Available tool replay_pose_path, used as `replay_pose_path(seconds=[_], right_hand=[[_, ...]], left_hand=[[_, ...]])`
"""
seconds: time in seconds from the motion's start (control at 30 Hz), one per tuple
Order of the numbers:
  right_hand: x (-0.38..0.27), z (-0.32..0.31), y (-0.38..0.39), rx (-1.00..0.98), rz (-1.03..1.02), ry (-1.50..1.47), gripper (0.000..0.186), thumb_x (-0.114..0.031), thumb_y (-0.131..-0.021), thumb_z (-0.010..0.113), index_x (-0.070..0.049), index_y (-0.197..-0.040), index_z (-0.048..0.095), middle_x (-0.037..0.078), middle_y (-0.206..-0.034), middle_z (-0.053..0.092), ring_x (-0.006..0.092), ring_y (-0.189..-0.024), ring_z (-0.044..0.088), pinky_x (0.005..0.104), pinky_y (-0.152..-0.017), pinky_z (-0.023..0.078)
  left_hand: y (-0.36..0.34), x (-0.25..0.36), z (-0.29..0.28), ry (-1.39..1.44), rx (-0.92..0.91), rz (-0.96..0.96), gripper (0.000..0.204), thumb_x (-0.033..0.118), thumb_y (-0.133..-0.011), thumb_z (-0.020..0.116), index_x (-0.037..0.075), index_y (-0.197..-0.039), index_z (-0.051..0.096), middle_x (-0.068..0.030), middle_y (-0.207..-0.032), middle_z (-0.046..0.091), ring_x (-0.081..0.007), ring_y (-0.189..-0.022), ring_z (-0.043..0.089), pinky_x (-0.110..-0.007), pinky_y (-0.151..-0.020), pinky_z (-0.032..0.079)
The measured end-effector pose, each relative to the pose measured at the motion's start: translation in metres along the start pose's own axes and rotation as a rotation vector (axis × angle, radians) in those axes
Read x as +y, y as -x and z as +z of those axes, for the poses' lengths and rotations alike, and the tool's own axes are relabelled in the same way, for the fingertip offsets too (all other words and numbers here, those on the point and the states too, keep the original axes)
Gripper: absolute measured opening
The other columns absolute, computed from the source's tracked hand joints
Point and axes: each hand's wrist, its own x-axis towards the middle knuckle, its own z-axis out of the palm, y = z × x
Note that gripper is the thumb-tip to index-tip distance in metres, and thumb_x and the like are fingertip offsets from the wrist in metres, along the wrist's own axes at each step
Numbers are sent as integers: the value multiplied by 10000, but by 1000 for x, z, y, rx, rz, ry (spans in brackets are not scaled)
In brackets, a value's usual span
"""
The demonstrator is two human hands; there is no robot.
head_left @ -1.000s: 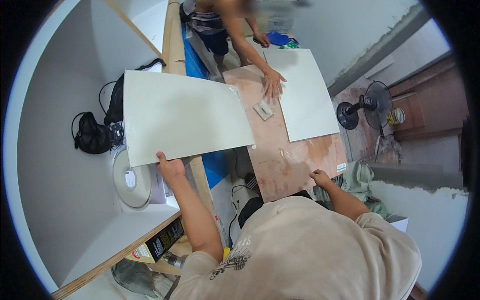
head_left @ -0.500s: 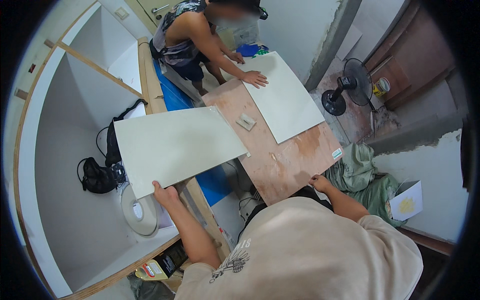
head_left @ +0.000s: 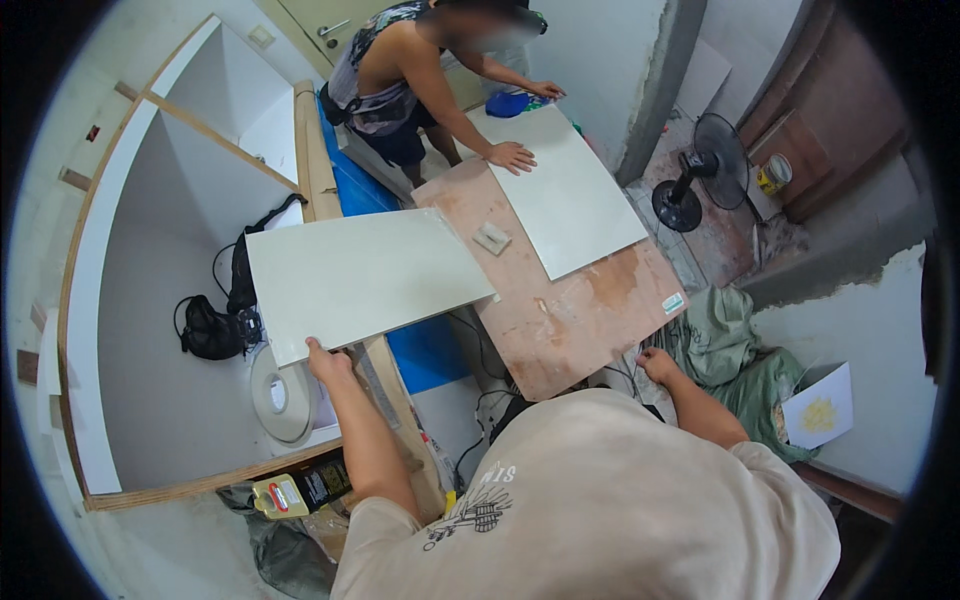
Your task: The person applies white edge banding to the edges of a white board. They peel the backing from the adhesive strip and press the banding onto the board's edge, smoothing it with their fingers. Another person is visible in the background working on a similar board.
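My left hand (head_left: pixel 330 362) grips the near left corner of a white rectangular panel (head_left: pixel 370 275), thumb on top and fingers underneath. That panel lies flat across the cabinet's edge, and its right end reaches a pinkish-brown worktop board (head_left: pixel 560 340). My right hand (head_left: pixel 657 366) is closed beside the board's near right edge; what it holds, if anything, is too small to make out. A second white panel (head_left: pixel 575 210) rests on the board's far side. A co-worker's hand (head_left: pixel 511 157) lies flat on it. Between the panels sits a small beige block-like piece (head_left: pixel 491 238).
An open white cabinet carcass (head_left: pixel 180 330) at left holds a roll of edge banding (head_left: pixel 265 395) and a black bag (head_left: pixel 212 328). At right are a black fan (head_left: pixel 680 200), green sacks (head_left: pixel 715 335) and a white box (head_left: pixel 818 405). Cables (head_left: pixel 478 400) hang below the board.
The co-worker's other hand has lifted from the second panel's far end and moved right. My right hand now sits slightly away from the board's edge. My left hand keeps its grip.
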Motion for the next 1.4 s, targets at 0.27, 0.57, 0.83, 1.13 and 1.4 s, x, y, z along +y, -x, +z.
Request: replay_pose_path(seconds=[0.27, 0.57, 0.83, 1.13, 1.4], right_hand=[[91, 12, 44, 62, 125, -65, 444, -362, -866, 669, -3, -1126, 691, 242, -1123, 686, 368, -1065, 656, 417, -935, 494], [221, 31, 120, 28, 375, -177, 511, -409, -882, 622, 34, -1129, 692, 276, -1219, 637, 395, -1172, 600, 418, -1014, 448], [289, 64, 102, 35, 432, -405, 467, -354, -885, 650, 34, -1142, 689, 265, -1222, 645, 382, -1170, 606, 417, -1010, 446], [290, 54, 33, -11, 201, -549, 336, -332, -911, 663, -7, -998, 677, 66, -767, 621, 189, -652, 578, 347, -598, 475], [278, 2, 53, 32, 138, -340, 343, -311, -899, 664, 11, -1013, 678, 52, -769, 638, 144, -592, 551, 326, -568, 465]], left_hand=[[6, 3, -3, -185, 109, -110, 426, 319, -917, 701, 64, -1229, 564, -102, -1153, 610, -254, -1014, 591, -385, -798, 475], [96, -11, 5, -386, 328, 94, 352, 181, -911, 633, -2, -1196, 537, -121, -1046, 640, -238, -925, 621, -343, -686, 448], [365, -28, 16, -393, -924, 473, 111, 9, -832, 528, 6, -775, 623, -129, -918, 654, -210, -876, 634, -334, -807, 510], [599, 129, 84, -24, -1852, 447, 167, 148, -809, 681, 34, -722, 596, -118, -736, 621, -262, -735, 615, -415, -810, 471], [630, 88, 22, -418, -2004, 604, 186, 169, -841, 661, 27, -739, 595, -120, -743, 624, -251, -733, 618, -401, -789, 477]])
